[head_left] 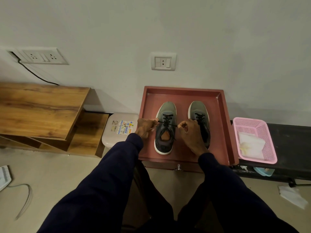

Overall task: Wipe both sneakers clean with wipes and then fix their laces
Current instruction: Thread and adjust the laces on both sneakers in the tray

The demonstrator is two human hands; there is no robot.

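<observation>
I note the left grip (145, 129) with fingers curled, pinching one end of the black lace (168, 124). The right grip (190, 132) is curled likewise and pinches the other end. The lace runs taut between them, across the throat of the left sneaker (166, 108), which lies directly between the two grips.

Its long axis runs from me to the wall (168, 31), toe away and heel towards the near rim. The right sneaker (197, 108) stands parallel just beside it, partly covered by the right grip.

Both stand on the red tray (183, 93). Bare floor shows between the toes and before the far rim, which is close to the wall.

Right of the tray, a pink basket (269, 148) holding wipes (250, 143) sits on the black desk (289, 140).
</observation>
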